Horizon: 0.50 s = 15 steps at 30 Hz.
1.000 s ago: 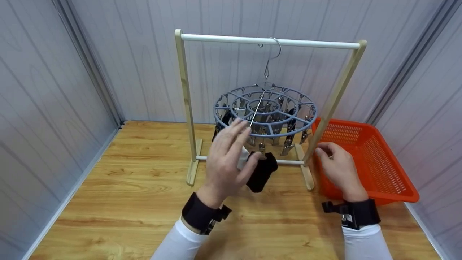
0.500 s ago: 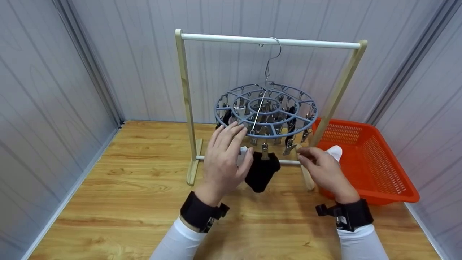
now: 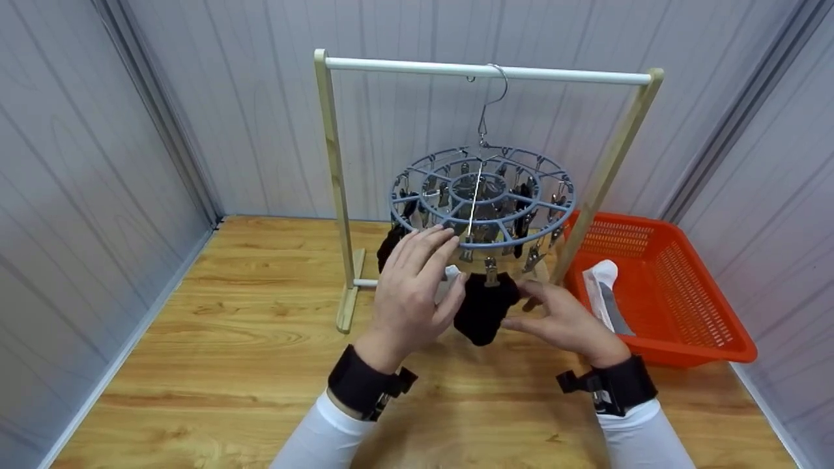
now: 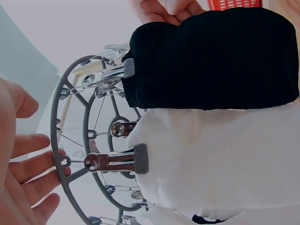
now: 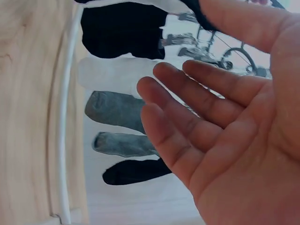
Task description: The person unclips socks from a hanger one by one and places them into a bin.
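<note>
A round blue-grey clip hanger (image 3: 547, 221) hangs from the rack's white bar, with socks in its metal clips. My left hand (image 3: 414, 290) is at the hanger's near left; in the left wrist view its fingers (image 4: 40, 164) touch the outer ring. A black sock (image 3: 483, 309) hangs from a clip (image 3: 491, 270) at the front. Just right of it is my right hand (image 3: 560, 319), thumb and fingers apart, holding nothing; whether it touches the sock I cannot tell. The left wrist view shows a clipped white sock (image 4: 206, 159) beside the black one.
An orange basket (image 3: 707, 293) stands at the right, with a white and grey sock (image 3: 606, 296) at its near left side. The rack's wooden posts (image 3: 609, 176) flank the hanger. More hanging socks, including a grey one (image 5: 115, 108), show in the right wrist view.
My right hand has moved left from the basket's edge to the black sock, uncovering the white and grey sock. The hanger has turned slightly, and the black sock has shifted right.
</note>
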Each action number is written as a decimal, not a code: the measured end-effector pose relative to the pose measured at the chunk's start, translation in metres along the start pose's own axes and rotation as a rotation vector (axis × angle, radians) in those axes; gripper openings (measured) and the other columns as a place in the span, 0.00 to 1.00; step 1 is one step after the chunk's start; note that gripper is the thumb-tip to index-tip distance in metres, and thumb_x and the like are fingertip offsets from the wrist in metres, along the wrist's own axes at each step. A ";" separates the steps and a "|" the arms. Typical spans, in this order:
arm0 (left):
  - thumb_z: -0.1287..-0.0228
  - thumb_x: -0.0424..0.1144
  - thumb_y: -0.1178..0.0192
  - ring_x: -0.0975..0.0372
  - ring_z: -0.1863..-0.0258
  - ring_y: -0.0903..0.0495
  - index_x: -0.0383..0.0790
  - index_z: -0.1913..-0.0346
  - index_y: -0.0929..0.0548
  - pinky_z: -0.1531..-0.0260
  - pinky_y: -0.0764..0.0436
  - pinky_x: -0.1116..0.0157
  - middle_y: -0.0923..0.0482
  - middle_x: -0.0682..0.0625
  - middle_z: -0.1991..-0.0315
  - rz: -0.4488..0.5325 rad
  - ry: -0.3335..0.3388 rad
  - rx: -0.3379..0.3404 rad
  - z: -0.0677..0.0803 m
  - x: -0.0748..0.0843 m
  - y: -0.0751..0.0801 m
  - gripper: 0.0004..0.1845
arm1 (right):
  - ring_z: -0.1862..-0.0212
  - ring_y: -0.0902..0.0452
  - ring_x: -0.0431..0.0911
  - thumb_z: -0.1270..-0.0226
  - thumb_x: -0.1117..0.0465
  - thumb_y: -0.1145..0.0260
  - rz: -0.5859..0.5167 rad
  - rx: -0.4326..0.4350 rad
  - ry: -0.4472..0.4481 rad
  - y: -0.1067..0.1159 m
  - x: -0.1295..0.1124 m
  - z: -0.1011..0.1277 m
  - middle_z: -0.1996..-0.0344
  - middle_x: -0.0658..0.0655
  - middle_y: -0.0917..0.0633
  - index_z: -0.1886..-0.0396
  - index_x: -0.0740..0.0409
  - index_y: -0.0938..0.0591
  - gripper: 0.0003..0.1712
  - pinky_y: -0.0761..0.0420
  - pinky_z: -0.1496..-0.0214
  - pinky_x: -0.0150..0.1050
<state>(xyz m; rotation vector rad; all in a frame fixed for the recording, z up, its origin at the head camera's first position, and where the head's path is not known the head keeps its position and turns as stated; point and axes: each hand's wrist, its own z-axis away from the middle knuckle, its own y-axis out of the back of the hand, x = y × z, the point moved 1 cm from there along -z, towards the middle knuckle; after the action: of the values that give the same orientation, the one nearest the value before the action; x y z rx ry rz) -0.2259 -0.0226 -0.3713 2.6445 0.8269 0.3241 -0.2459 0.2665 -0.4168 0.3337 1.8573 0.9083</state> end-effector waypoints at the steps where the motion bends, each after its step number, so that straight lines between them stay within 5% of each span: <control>1: 0.22 0.40 0.34 0.46 0.28 0.20 0.31 0.32 0.15 0.20 0.30 0.47 0.16 0.38 0.32 0.005 -0.001 -0.004 0.000 0.000 0.000 0.23 | 0.42 0.15 0.54 0.30 0.47 0.17 0.001 -0.003 0.003 -0.002 0.000 -0.001 0.40 0.51 0.10 0.27 0.55 0.16 0.36 0.13 0.40 0.54; 15: 0.23 0.40 0.34 0.46 0.29 0.19 0.31 0.30 0.16 0.22 0.26 0.48 0.17 0.39 0.32 0.018 -0.041 -0.006 -0.001 0.005 -0.002 0.25 | 0.45 0.13 0.47 0.23 0.52 0.22 -0.191 -0.007 0.018 -0.033 0.010 -0.010 0.44 0.49 0.08 0.34 0.51 0.12 0.22 0.14 0.40 0.46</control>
<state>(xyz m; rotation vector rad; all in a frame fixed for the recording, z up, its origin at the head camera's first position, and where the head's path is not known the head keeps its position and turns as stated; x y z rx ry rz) -0.2232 -0.0182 -0.3709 2.6452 0.7887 0.2761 -0.2544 0.2453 -0.4453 0.1404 1.8664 0.7889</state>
